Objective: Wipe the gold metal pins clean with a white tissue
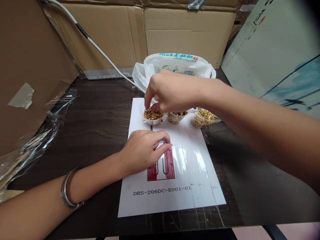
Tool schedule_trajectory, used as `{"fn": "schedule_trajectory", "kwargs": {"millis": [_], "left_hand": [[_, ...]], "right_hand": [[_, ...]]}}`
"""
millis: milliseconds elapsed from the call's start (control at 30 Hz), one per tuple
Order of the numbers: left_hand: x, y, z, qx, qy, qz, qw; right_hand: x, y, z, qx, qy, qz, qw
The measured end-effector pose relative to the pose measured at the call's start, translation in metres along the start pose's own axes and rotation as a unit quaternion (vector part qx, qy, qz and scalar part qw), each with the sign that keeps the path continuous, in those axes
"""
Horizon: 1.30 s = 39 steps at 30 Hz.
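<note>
My right hand [170, 91] reaches across to the left plastic cup [153, 121], fingers bent down at the small gold metal pins [152, 114] inside. Its fingertips are close together, and what they hold, if anything, is hidden. On the white paper sheet [190, 166] rests my left hand [143, 151], its thumb and forefinger closed over the top of a dark red printed panel [170, 163]. Nothing I can name shows between them. A middle cup [175, 118] of gold pieces sits partly under my right hand. The right cup [203, 118], also full of gold pieces, leans to one side.
Behind the cups stands a white plastic bag [180, 61]. A white cable [105, 55] runs down to it from the upper left. Cardboard walls [190, 33] enclose the dark wooden table [100, 126], and a pale printed panel [275, 60] stands at right. Clear tape [41, 133] lines the left edge.
</note>
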<state>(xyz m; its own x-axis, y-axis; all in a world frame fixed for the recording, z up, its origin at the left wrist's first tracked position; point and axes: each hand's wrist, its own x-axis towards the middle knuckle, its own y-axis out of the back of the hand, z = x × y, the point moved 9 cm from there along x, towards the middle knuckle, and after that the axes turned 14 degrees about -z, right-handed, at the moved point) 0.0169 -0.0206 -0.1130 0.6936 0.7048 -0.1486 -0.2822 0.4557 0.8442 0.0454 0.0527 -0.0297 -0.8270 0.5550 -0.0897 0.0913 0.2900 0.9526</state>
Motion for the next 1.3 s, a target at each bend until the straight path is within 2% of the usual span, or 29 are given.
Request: {"fn": "schedule_trajectory", "kwargs": {"millis": [200, 367, 467, 733, 867, 1000, 1067, 1167, 1300], "left_hand": [[-0.002, 0.000, 0.003, -0.010, -0.014, -0.005, 1.000], [-0.002, 0.000, 0.002, -0.006, 0.001, -0.012, 1.000], [-0.003, 0.000, 0.004, -0.010, -0.012, -0.008, 1.000], [-0.002, -0.002, 0.005, -0.002, -0.020, -0.019, 1.000], [0.000, -0.002, 0.003, 0.004, -0.004, -0.017, 1.000], [-0.001, -0.001, 0.003, 0.011, -0.005, -0.007, 1.000], [-0.001, -0.001, 0.003, 0.015, -0.005, -0.002, 1.000], [-0.002, 0.000, 0.003, 0.019, -0.005, 0.001, 1.000], [-0.001, 0.000, 0.004, 0.011, -0.003, -0.003, 1.000]], "right_hand": [[0.009, -0.011, 0.008, 0.008, -0.013, 0.001, 1.000], [0.010, -0.013, 0.005, -0.040, -0.030, 0.007, 0.999], [0.008, -0.013, 0.005, -0.062, -0.039, 0.015, 0.997], [-0.001, -0.008, 0.009, -0.060, -0.041, 0.047, 0.996], [-0.019, 0.005, 0.008, -0.016, -0.058, 0.080, 0.995], [-0.063, 0.014, -0.010, 0.060, -0.074, 0.174, 0.980], [-0.087, 0.004, -0.020, 0.114, -0.083, 0.220, 0.965], [-0.111, -0.031, -0.026, 0.199, -0.101, 0.232, 0.947], [-0.121, -0.073, -0.009, 0.285, -0.158, 0.229, 0.917]]}}
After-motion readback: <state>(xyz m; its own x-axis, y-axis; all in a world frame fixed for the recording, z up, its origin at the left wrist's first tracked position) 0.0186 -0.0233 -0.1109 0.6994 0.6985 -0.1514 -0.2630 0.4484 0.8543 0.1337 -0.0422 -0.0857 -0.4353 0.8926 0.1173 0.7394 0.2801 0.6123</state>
